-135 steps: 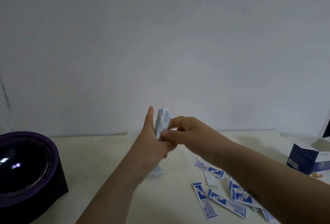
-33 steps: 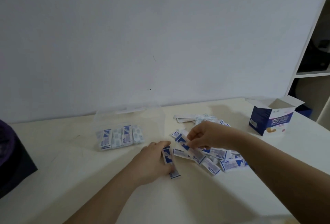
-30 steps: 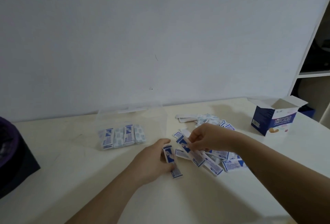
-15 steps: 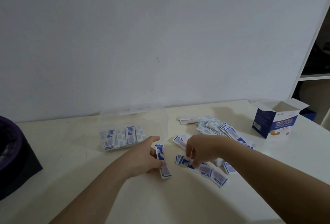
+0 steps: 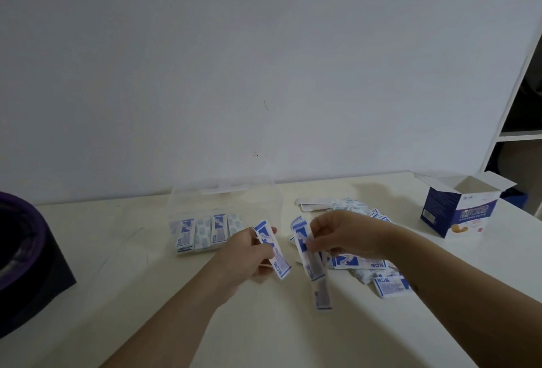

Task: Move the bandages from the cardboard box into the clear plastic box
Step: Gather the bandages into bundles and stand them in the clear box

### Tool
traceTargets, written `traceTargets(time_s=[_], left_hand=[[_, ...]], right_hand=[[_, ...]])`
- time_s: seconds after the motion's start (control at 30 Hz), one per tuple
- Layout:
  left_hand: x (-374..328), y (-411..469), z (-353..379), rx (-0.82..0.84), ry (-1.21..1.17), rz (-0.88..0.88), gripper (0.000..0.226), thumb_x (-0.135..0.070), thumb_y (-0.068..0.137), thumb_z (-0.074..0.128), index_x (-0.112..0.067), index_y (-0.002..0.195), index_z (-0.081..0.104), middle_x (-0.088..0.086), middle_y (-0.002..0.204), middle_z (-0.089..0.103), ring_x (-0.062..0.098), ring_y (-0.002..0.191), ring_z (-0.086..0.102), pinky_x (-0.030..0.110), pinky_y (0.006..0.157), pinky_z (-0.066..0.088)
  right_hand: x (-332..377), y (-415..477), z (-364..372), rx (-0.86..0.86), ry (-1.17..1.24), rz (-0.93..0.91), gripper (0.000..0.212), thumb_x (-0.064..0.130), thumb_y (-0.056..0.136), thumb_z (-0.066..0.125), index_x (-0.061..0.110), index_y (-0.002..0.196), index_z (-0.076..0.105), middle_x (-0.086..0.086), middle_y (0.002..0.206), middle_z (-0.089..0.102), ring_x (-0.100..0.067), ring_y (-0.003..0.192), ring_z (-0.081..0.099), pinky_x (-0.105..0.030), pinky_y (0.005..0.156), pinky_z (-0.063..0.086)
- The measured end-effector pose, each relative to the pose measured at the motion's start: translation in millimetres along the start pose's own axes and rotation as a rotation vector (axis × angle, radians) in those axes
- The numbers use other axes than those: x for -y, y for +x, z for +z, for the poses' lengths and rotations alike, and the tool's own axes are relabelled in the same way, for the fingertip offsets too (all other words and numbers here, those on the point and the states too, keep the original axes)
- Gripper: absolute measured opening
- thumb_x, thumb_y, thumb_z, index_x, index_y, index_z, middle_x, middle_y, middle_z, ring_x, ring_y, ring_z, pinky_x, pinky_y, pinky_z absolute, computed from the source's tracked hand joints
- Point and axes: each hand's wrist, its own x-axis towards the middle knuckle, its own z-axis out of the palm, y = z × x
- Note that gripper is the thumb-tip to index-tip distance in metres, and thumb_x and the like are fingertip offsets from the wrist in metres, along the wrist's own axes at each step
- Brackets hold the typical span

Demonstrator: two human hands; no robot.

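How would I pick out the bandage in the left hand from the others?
Find the clear plastic box by the wall. In front of its right corner the left hand pinches a blue-and-white bandage. It alone is held left of the pile, outside the box.

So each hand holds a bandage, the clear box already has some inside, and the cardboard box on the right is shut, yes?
Not quite. The head view shows the cardboard box open, flaps up. The rest stands: the left hand holds a bandage, the right hand holds another, and the clear box has some inside.
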Motion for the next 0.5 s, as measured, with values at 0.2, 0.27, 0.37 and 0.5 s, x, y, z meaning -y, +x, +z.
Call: traceTargets(time_s=[0.2,0.27,0.37,0.5], left_hand=[[0.6,-1.1,21.0,0.022,-0.527,-0.074,0.028,0.004,0.086,0.038,-0.001,0.093,0.064,0.014,0.081,0.068,0.02,0.071,0.062,0.033,0.069,0.051],[2.0,-0.5,24.8,0.021,-0.598,-0.088,0.025,-0.003,0.089,0.042,-0.003,0.1,0.064,0.012,0.08,0.066,0.019,0.07,0.06,0.03,0.064,0.049],[-2.0,-3.6,25.0,0.066,-0.752,-0.071,0.03,-0.013,0.093,0.039,-0.005,0.108,0.063,0.015,0.087,0.062,0.022,0.076,0.059,0.029,0.063,0.049],[-5.2,-8.0,26.9,0.043,-0.734,-0.065,0.026,-0.031,0.095,0.047,-0.013,0.098,0.065,0.005,0.068,0.064,0.014,0.056,0.059,0.022,0.049,0.046]], right_hand=[[20.8,8.4,18.0,-0.132,0.218,-0.083,0.012,0.014,0.081,0.072,0.008,0.086,0.063,-0.002,0.071,0.064,-0.011,0.06,0.051,-0.021,0.058,0.043],[26.4,10.3,26.7,-0.187,0.204,-0.078,0.013,0.017,0.08,0.073,0.012,0.081,0.061,-0.001,0.07,0.066,-0.014,0.062,0.051,-0.023,0.058,0.043],[31.2,13.4,35.7,-0.299,0.201,-0.066,0.015,0.02,0.079,0.074,0.015,0.08,0.06,-0.002,0.075,0.071,-0.008,0.054,0.055,-0.02,0.053,0.042],[31.6,14.1,50.4,-0.392,0.145,-0.092,0.015,0.017,0.077,0.076,0.013,0.08,0.062,0.0,0.066,0.069,-0.007,0.051,0.058,-0.02,0.054,0.049]])
